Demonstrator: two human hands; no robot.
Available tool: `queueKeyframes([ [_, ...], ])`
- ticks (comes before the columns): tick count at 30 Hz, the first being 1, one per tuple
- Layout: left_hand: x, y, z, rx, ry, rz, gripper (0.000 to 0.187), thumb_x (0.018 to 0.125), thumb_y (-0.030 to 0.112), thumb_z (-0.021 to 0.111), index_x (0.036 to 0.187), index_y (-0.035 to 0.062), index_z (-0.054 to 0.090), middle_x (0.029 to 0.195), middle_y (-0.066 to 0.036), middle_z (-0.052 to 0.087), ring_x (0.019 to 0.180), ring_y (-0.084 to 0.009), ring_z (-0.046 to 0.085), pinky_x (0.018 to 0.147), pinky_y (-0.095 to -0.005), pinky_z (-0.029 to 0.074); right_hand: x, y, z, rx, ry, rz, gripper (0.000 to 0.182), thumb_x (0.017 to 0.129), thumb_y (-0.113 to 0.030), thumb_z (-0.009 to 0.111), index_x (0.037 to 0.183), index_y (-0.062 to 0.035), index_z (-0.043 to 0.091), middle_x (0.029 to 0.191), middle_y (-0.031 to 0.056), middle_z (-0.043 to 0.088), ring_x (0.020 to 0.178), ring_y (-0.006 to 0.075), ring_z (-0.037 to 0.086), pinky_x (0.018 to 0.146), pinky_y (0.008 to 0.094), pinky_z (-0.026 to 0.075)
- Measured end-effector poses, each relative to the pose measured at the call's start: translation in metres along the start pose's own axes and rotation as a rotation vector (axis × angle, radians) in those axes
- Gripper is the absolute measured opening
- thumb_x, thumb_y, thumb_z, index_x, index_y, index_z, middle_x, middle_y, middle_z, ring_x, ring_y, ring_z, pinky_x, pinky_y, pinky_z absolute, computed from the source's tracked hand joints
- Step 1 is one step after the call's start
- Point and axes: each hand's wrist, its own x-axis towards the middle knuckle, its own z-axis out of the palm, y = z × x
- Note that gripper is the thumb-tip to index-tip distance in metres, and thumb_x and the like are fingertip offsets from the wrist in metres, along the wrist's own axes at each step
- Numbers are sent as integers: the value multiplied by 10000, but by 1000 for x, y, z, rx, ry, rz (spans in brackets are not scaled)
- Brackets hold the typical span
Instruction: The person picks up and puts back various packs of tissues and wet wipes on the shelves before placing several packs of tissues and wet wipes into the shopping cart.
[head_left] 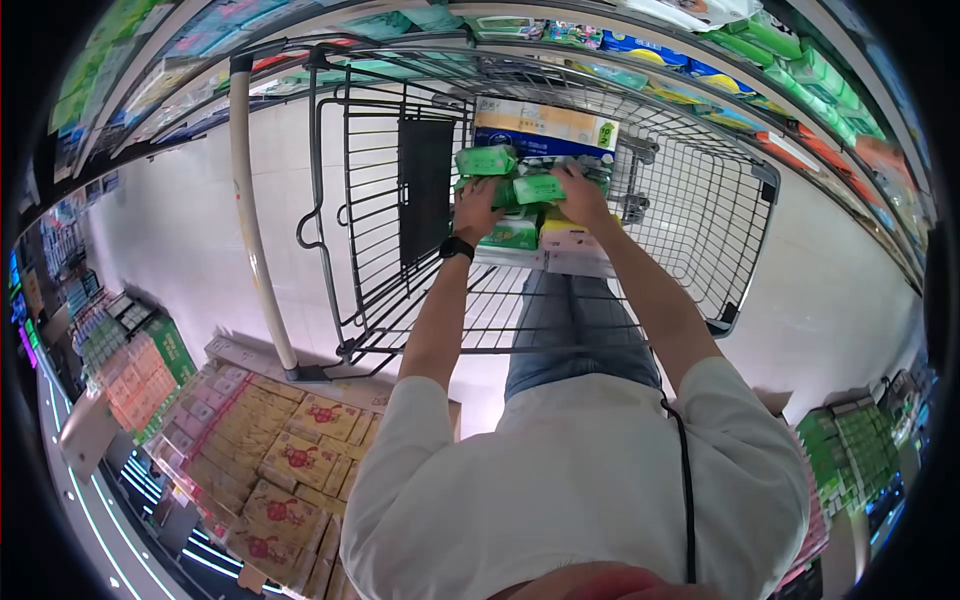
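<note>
My right hand (582,197) is closed on the end of a light green tissue pack (538,189) inside the shopping cart. To its left, my left hand (476,206), with a dark band on the wrist, curls its fingers over another green pack (505,193), mostly covered by the fingers. One more green tissue pack (485,160) lies just beyond that hand. Under and around the hands are a green package (512,234) and a pink and yellow package (567,235). A blue and cream box (548,124) lies at the far side of these goods.
The wire cart (700,215) stands in front of my body, its mesh sides around my forearms. Shelves of packaged goods (820,85) curve along the far side. A pale post (255,220) rises at left, near stacked yellow packs (300,455). Tiled floor (190,220) surrounds the cart.
</note>
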Motion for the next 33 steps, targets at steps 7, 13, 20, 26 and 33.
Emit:
queueKeyframes([
  [7, -30, 25, -32, 69, 15, 5, 693, 796, 181, 746, 1439, 177, 486, 1372, -58, 577, 1338, -264, 438, 1086, -545, 284, -79, 2, -178, 58, 128, -150, 552, 786, -196, 818, 1260, -79, 561, 1145, 130, 612, 934, 295, 669, 778, 394, 558],
  [13, -57, 86, -89, -611, 135, 182, 501, 908, 169, 692, 1376, 115, 521, 1250, -76, 650, 1104, -228, 638, 927, -387, 474, -184, -50, -251, 879, -76, 130, 539, 913, -348, 709, 1304, -10, 556, 957, 98, 676, 779, 156, 684, 614, 267, 563],
  [20, -124, 266, -214, -1428, -322, 211, 486, 1014, 328, 577, 1379, 24, 477, 1193, -128, 648, 882, -230, 714, 694, -319, 563, -269, -114, -293, 775, 128, 76, 457, 877, -318, 741, 1190, 0, 642, 978, 81, 677, 926, 193, 653, 811, 327, 508],
  [26, -174, 304, -222, -1792, -457, 160, 474, 995, 349, 594, 1344, 62, 451, 1184, -89, 598, 951, -235, 687, 764, -380, 592, -327, -157, -306, -99, 433, -532, 554, 733, -140, 762, 1265, -96, 610, 1093, 104, 588, 1027, 323, 612, 856, 405, 521],
  [33, -165, 345, -213, -1823, -301, 120, 426, 943, 241, 620, 1299, 71, 461, 1157, -65, 590, 1086, -182, 623, 882, -406, 560, -343, -131, -321, 15, 620, -607, 586, 731, -113, 767, 1291, -95, 594, 1190, 118, 598, 1067, 321, 604, 915, 406, 510],
])
